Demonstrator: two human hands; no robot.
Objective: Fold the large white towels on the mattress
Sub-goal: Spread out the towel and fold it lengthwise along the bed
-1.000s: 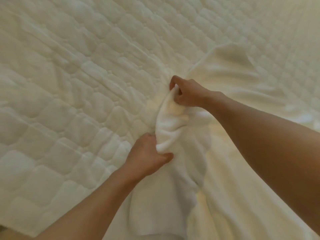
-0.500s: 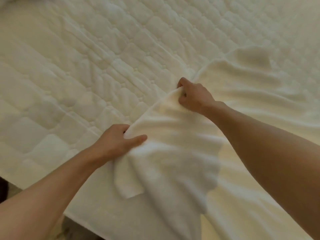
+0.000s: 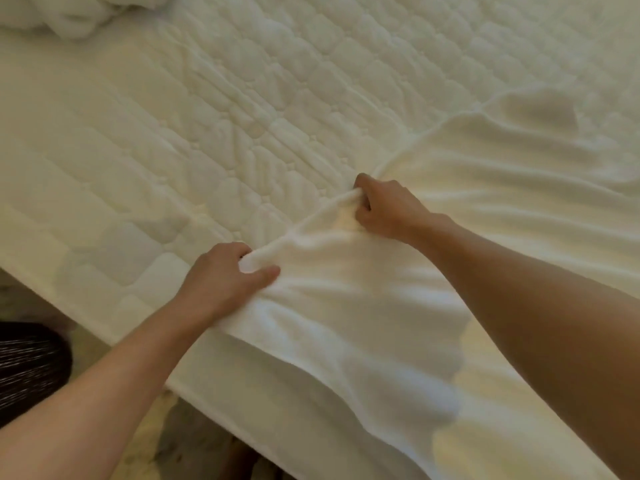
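Note:
A large white towel (image 3: 381, 306) lies rumpled across the right half of the quilted white mattress (image 3: 207, 133) and hangs over its near edge. My left hand (image 3: 221, 278) grips the towel's edge near the mattress's front side, thumb on top of the cloth. Farther in, my right hand (image 3: 384, 209) pinches the same edge with curled fingers. The stretch of edge between the two hands is pulled fairly taut and lifted a little. My right forearm covers part of the towel at the right.
A heap of more white cloth (image 3: 76, 15) sits at the far left corner of the mattress. Below the mattress's near edge the floor (image 3: 194, 445) shows, with a dark striped object (image 3: 27, 365) at the left.
My hands have moved apart along the towel's edge, the left one drawing toward the mattress's front. The bunched cloth between them has stretched out into a taut line.

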